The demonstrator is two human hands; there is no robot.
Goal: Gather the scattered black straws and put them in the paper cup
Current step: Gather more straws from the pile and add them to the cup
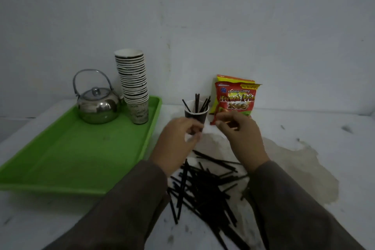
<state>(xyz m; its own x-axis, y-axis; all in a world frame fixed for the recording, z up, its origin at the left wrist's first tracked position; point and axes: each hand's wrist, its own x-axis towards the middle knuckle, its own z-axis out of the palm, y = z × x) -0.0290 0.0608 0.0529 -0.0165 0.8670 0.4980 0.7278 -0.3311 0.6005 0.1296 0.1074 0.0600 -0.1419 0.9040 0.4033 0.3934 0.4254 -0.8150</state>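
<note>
A dark paper cup (196, 115) with a white rim stands upright on the white table, with several black straws (197, 101) sticking out of it. A loose pile of black straws (209, 186) lies nearer me, between my forearms. My left hand (176, 142) hovers just in front of the cup. Its curled fingers pinch one long black straw (182, 189), which slants down over the pile. My right hand (239, 136) is raised to the right of the cup, fingers loosely curled. No straw shows in it.
A green tray (67, 158) at the left carries a steel kettle (97, 107) and a tall stack of paper cups (134, 83). A red and yellow snack bag (235, 97) leans on the wall behind the cup. A brown stain (300, 168) marks the table at the right.
</note>
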